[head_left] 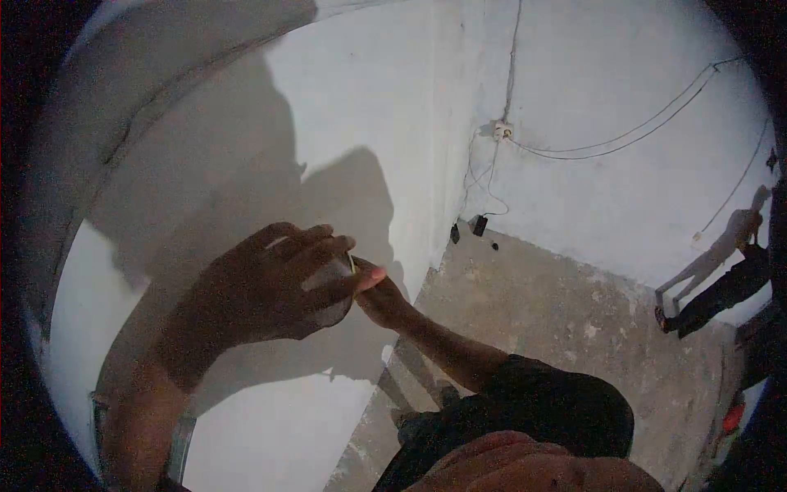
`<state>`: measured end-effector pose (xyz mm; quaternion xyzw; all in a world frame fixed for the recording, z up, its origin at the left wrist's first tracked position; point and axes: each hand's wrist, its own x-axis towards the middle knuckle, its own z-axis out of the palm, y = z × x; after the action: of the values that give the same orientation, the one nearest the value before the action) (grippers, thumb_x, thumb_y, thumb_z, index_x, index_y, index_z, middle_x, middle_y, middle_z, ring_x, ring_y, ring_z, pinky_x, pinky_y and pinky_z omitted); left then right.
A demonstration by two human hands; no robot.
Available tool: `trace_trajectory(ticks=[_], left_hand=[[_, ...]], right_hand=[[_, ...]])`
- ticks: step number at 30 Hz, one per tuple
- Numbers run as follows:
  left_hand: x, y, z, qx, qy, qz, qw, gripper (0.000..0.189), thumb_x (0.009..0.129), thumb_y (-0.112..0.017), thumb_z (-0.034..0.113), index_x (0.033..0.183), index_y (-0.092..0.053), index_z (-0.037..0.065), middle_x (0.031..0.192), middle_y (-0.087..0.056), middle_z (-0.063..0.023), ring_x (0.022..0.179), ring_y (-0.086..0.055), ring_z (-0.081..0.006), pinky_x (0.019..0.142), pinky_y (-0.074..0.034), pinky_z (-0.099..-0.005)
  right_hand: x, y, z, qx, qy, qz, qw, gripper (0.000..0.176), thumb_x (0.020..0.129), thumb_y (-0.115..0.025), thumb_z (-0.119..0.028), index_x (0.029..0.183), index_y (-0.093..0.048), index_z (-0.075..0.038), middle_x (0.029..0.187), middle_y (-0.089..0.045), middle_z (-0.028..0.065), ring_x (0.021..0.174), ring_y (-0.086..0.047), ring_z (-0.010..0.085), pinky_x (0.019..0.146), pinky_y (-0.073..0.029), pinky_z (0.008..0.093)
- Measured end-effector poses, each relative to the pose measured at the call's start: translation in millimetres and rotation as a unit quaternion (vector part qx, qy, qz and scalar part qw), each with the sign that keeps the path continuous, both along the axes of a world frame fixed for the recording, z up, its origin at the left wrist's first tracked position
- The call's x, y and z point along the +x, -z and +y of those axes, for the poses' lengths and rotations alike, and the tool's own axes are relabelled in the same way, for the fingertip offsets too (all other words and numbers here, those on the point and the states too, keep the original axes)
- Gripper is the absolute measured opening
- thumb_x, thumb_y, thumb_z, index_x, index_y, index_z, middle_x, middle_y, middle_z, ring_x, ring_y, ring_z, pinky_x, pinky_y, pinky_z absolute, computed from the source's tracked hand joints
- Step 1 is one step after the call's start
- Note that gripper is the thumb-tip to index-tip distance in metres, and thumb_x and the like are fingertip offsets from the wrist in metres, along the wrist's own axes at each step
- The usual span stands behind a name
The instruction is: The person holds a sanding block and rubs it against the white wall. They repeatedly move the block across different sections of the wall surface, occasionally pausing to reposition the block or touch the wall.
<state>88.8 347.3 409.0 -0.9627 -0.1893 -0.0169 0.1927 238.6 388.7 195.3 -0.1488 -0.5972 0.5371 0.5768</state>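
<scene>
My left hand (pixel 270 283) is large in the head view, left of the middle, with its fingers and thumb bent together in a pinch. Between its fingertips shows a small thin yellow-edged thing (pixel 352 263); most of it is hidden, and its kind cannot be made out. Close against those fingertips is my right hand (pixel 383 303), on a bare forearm reaching in from a black sleeve (pixel 566 402). Its fingers look closed at the same spot, partly behind my left hand. Both hands are raised in front of a white wall (pixel 361 82).
A socket (pixel 503 131) with hanging cables sits on the wall near the corner. A black adapter (pixel 479 225) is low by the floor (pixel 566 303). At the right edge, a person's dark-clothed leg (pixel 713 291) is visible. Large shadows fall across the left wall.
</scene>
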Motion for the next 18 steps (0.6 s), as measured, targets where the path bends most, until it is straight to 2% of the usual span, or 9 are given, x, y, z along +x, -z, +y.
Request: trace_trajectory(ticks=[4,7,10,12,16,18], left_hand=[[1,9,1,0.005,0.027,0.026,0.999,0.067,0.078,-0.076,0.026,0.14,-0.051,0.031,0.132,-0.058,-0.0121,0.117,-0.059,-0.0345,0.096,-0.05,-0.0476],[-3,17,3,0.057,0.053,0.027,0.997,0.056,0.083,-0.073,0.026,0.135,-0.055,0.03,0.13,-0.058,-0.0115,0.119,-0.058,-0.0353,0.096,-0.05,-0.0481],[-2,16,2,0.09,0.064,0.047,0.993,0.05,0.085,-0.069,0.03,0.133,-0.054,0.03,0.132,-0.057,-0.0105,0.122,-0.056,-0.0327,0.1,-0.047,-0.0491],[0,14,1,0.156,0.057,0.105,0.98,0.045,0.09,-0.063,0.032,0.134,-0.051,0.03,0.133,-0.056,-0.0095,0.124,-0.054,-0.0303,0.105,-0.042,-0.0497],[3,9,-1,0.182,0.045,0.144,0.972,0.043,0.094,-0.058,0.034,0.135,-0.049,0.03,0.133,-0.056,-0.0071,0.126,-0.053,-0.0285,0.108,-0.038,-0.0509],[6,4,-2,0.181,0.073,0.088,0.977,0.037,0.09,-0.063,0.032,0.124,-0.055,0.019,0.123,-0.06,-0.0034,0.121,-0.057,-0.0248,0.102,-0.045,-0.0435]], right_hand=[[-11,32,13,-0.006,-0.03,-0.018,0.999,0.065,0.093,-0.048,-0.067,0.106,-0.055,-0.004,0.085,-0.057,0.0043,0.077,-0.06,0.0165,0.069,-0.049,0.0319],[-15,36,11,-0.041,-0.085,0.059,0.994,0.072,0.085,-0.057,-0.071,0.114,-0.054,-0.005,0.09,-0.06,0.0034,0.085,-0.061,0.0142,0.072,-0.051,0.0302],[-12,26,2,-0.119,-0.164,0.11,0.973,0.073,0.085,-0.061,-0.067,0.122,-0.051,-0.006,0.1,-0.062,0.0036,0.094,-0.061,0.0139,0.076,-0.052,0.0291],[-11,22,0,-0.164,-0.171,0.166,0.957,0.072,0.085,-0.066,-0.061,0.127,-0.049,-0.006,0.109,-0.061,0.004,0.099,-0.061,0.0151,0.079,-0.053,0.0306],[-15,24,-1,-0.151,-0.179,0.225,0.946,0.063,0.088,-0.068,-0.052,0.127,-0.05,-0.006,0.113,-0.059,0.0031,0.101,-0.06,0.0162,0.08,-0.053,0.0314],[-12,31,5,-0.238,-0.209,0.215,0.924,0.056,0.089,-0.069,-0.048,0.124,-0.052,-0.008,0.112,-0.059,0.0032,0.1,-0.059,0.0166,0.079,-0.052,0.0307]])
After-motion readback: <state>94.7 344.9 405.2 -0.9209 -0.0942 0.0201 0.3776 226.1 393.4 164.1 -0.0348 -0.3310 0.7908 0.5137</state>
